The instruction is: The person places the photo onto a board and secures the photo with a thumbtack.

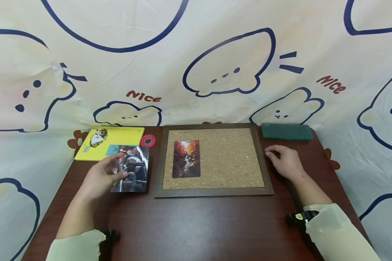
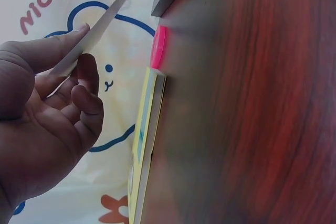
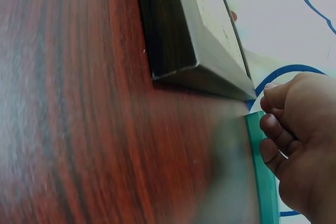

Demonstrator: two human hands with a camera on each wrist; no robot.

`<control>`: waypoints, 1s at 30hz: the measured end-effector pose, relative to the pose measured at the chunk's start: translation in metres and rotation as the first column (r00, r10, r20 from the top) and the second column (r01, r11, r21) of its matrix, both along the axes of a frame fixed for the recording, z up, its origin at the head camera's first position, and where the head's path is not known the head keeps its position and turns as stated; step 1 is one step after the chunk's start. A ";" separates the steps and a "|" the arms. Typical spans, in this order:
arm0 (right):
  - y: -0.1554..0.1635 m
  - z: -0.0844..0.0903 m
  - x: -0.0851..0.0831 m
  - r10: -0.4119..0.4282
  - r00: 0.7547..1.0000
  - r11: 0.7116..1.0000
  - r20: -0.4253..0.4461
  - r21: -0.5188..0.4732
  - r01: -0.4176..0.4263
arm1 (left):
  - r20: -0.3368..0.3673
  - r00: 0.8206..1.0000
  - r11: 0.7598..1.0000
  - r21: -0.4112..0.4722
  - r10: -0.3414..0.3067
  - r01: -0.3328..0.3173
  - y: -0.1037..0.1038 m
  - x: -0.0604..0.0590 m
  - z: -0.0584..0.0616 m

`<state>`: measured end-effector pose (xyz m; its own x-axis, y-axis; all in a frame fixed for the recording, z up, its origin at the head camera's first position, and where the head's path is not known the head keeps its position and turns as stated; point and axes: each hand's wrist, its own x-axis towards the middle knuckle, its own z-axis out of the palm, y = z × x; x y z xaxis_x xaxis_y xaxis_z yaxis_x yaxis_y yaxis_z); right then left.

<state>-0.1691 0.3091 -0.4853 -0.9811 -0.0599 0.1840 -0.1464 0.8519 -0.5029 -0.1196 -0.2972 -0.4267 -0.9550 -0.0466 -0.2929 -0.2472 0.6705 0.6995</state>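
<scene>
My left hand point(image 1: 99, 177) pinches a glossy dark photo print point(image 1: 135, 174) by its left edge, thumb on the front and fingers behind. In the left wrist view the photo point(image 2: 97, 32) is seen nearly edge-on, held above the table. A framed cork board point(image 1: 228, 159) lies in the middle of the table. On the left part of its cork rests an autumn stream photo point(image 1: 186, 159). My right hand point(image 1: 286, 161) is just beyond the board's right side, fingers loosely curled and holding nothing. In the right wrist view the same hand point(image 3: 299, 135) appears near the frame's corner.
Behind the left hand lies a yellow book point(image 1: 117, 136), with a pink tape roll point(image 1: 147, 140) at its right edge. A green case point(image 1: 286, 132) sits at the back right of the dark wooden table point(image 1: 196, 224). A printed cloth hangs behind and at both sides.
</scene>
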 end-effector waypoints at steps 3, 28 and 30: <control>-0.003 0.001 -0.001 0.001 1.000 1.000 -0.007 -0.007 -0.002 | -0.004 1.000 1.000 0.017 -0.013 0.013 0.004 -0.003 -0.001; -0.038 0.004 -0.009 0.050 0.999 0.996 -0.021 -0.069 -0.052 | -0.111 0.989 0.979 0.167 -0.097 0.115 0.056 -0.021 -0.010; -0.043 0.006 -0.010 0.048 0.999 0.995 -0.016 -0.082 -0.049 | -0.124 0.987 0.977 0.173 -0.102 0.123 0.060 -0.022 -0.010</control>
